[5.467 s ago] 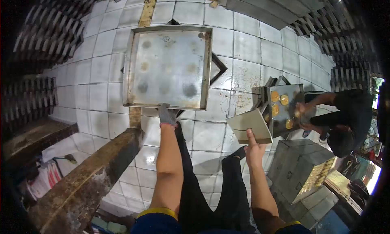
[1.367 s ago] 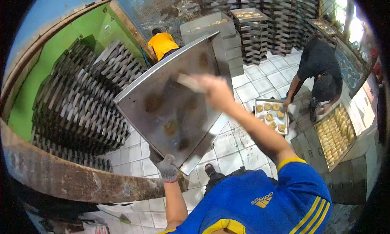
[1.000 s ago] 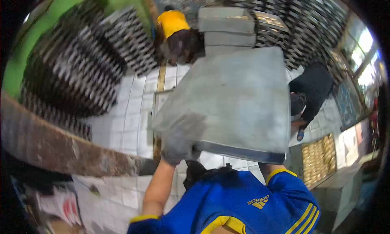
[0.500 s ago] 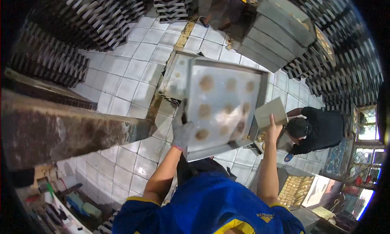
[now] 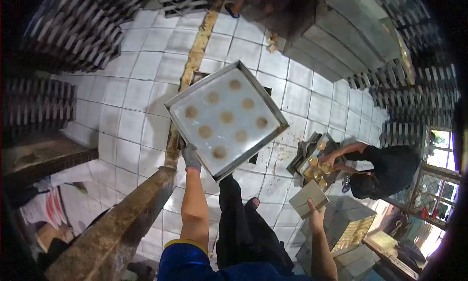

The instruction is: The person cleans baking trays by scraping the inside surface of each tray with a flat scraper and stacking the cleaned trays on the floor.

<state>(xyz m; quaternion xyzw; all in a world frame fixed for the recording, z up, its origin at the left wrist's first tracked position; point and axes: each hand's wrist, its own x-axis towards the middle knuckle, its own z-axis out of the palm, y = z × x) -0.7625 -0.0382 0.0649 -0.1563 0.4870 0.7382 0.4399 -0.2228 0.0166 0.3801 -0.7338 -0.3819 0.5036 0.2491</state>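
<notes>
My left hand (image 5: 191,158), in a grey glove, grips the near left edge of a square metal baking tray (image 5: 231,101). The tray has a low rim, and several round brown stains mark its flat surface. Its corners point towards and away from me. Out to the right, my bare right hand (image 5: 317,215) is closed on a flat, square, beige-grey plate (image 5: 306,197), with the thumb on top. What the plate is made of, I cannot tell. Plate and tray are apart. Beneath the tray, dark edges of something on the floor show, mostly hidden.
A crouching co-worker (image 5: 390,171) reaches over a tray of round baked pieces (image 5: 312,169) at the right. Crisscrossed tray stacks (image 5: 83,27) line the walls. A worn beam (image 5: 122,222) juts in at lower left. Grey boxes (image 5: 341,32) stand at upper right.
The tray has turned and now lies more level, farther from my body. My right hand, with the plate, has moved from beside the tray down and away to the right. The view has shifted.
</notes>
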